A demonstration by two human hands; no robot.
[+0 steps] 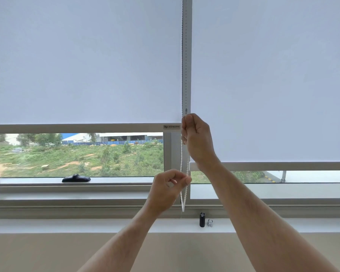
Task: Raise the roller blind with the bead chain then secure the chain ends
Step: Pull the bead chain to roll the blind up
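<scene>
Big window with a pale grey frame (77,128) fills pretty much the whole view, scrubby green lot and some buildings outside. Going from the left: the white fabric roller blind (82,59) on the left pane is partway up, its bottom edge sitting just above the frame's crossbar, with a little branded label at its right corner. Down on the inner ledge there's a black window handle (76,178) lying flat. Then the left hand (166,190), low down, fingers pinched shut on one strand of the white plastic bead chain (182,195), whose loop hangs just beside the mullion between the two panes and bottoms out just above the white sill (86,225). Slightly right and higher, the right hand (196,138) is closed in a fist around the chain, near the blind's lower corner. That forearm cuts across the second white roller blind (273,75) on the right, which hangs lower. On the sill under the chain stand a small black cylinder (202,219) and a small silver metal fitting (210,223), just beside each other.
</scene>
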